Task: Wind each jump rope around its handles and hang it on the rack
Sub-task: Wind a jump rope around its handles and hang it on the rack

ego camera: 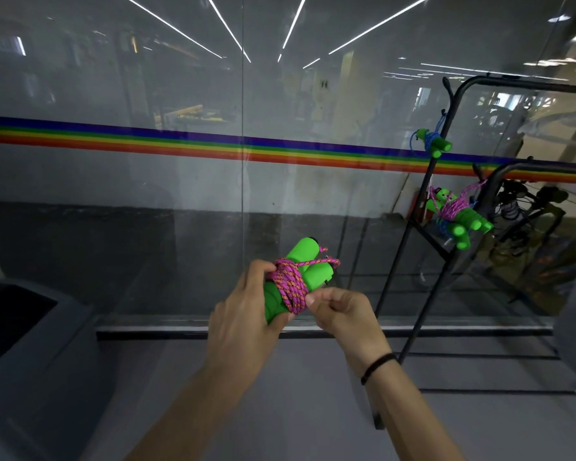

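Note:
My left hand (246,311) grips a jump rope's two green foam handles (305,257), held together and pointing up to the right. A pink-and-orange cord (288,282) is wound in several turns around their middle. My right hand (343,311) pinches the cord at the lower right edge of the winding. A short loop of cord sticks out to the right near the handle tops. On the black rack (413,277) at the right hang a blue-corded rope (434,143) and, lower, a bundle of pink-corded ropes (459,214) with green handles.
A glass wall with a rainbow stripe (180,141) stands straight ahead. A dark grey bin (30,344) sits at the lower left. A second black rack frame (512,168) with dark gear stands behind the first. Grey floor lies below my arms.

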Demonstrator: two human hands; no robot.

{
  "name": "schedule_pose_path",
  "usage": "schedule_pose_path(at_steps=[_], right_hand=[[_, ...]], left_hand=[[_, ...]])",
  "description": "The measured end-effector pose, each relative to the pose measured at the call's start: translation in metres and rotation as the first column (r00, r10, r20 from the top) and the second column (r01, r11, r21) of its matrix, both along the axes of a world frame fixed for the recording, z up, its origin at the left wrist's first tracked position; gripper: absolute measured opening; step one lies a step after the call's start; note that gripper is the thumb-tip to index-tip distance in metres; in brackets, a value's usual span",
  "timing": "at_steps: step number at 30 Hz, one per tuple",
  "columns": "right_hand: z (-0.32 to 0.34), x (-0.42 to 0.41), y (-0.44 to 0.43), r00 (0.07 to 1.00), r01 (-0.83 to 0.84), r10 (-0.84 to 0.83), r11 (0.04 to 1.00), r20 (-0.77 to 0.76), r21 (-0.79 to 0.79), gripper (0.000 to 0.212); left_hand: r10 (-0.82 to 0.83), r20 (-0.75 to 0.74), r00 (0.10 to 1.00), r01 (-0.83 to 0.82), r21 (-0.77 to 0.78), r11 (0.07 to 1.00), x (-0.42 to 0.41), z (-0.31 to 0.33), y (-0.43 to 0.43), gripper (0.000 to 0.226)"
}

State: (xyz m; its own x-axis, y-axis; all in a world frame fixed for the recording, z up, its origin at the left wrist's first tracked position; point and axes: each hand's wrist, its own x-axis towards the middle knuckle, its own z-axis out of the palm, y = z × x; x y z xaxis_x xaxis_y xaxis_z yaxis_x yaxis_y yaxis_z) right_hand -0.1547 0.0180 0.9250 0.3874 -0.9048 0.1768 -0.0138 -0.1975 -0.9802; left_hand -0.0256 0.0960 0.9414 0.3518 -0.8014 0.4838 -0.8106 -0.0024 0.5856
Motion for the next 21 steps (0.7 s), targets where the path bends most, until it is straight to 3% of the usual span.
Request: schedule_pose_path(at_steps=[3,11,17,21], right_hand=[[-0.007,-0.001,-0.004,0.985,0.06,-0.088,0.981,-0.15,-0.183,0.016],[-0.009,-0.009,-0.001,0.967,-0.071,-0.043,0.901,-0.25,-0.428,0.025],[-0.016,-0.007,0.002,0.95,-0.134,-0.027,0.866,-0.311,-0.482,0.016],[-0.015,-0.004,0.001,0.947,-0.028,-0.135,0.868,-0.29,-0.495,0.019]], left_hand=[[-0.001,-0.024,1.0,0.001,0.011,1.0,-0.001,-0.003,0.0,0.059],[-0.016,-0.102,0.995,0.027,0.115,0.993,0.001,-0.01,0.002,0.062],[0.039,-0.033,0.999,-0.025,0.34,0.94,0.002,-0.009,0.003,0.063],[0.039,-0.199,0.979,0.031,0.334,0.942,-0.004,-0.017,-0.001,0.061]])
